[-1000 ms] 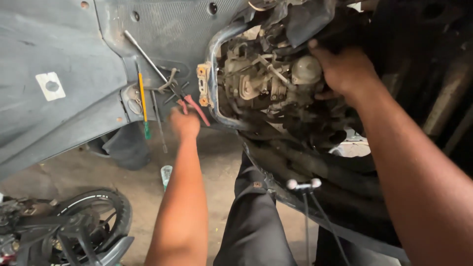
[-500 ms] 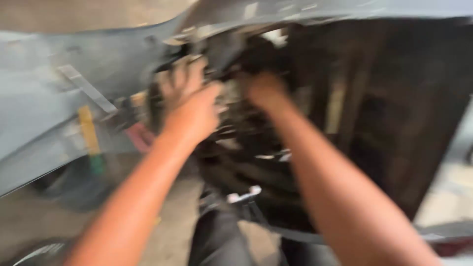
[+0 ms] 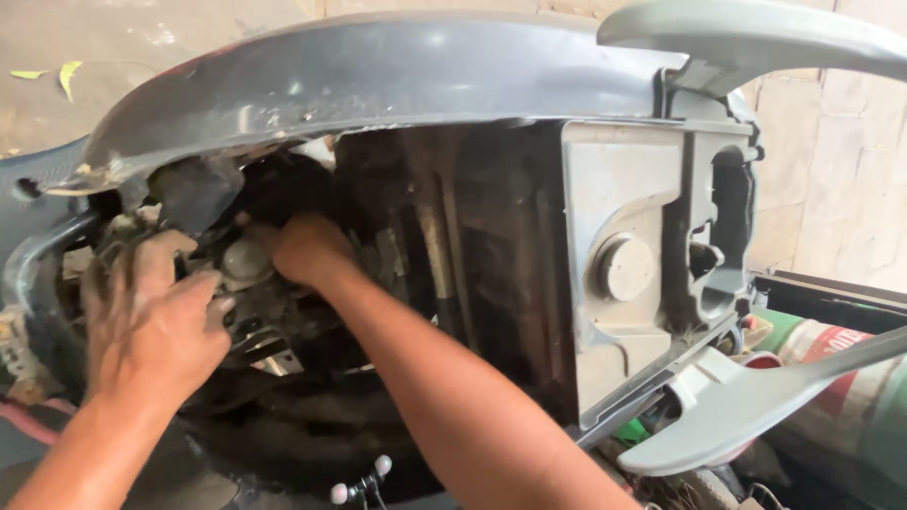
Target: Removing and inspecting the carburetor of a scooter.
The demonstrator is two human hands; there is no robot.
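My left hand (image 3: 156, 326) lies on the greasy engine assembly (image 3: 248, 283) inside the opened grey scooter body (image 3: 378, 80), its fingers curled over a metal part at the left of the opening. My right hand (image 3: 304, 250) reaches deeper in, just right of a round pale cap (image 3: 246, 260). Its fingers are folded and hidden among the parts, so what it holds cannot be seen. The two hands are close together, either side of the cap.
A grey plastic inner panel with a round knob (image 3: 624, 269) fills the right side. A grey lever-shaped piece (image 3: 746, 406) juts out lower right over a green and red canister (image 3: 831, 364). A cable with white ends (image 3: 364, 482) hangs below. A tiled wall (image 3: 831, 170) stands behind.
The view swung right from the tool-strewn panel to the engine bay. My left hand came off the tools and up onto the engine parts beside my right hand.
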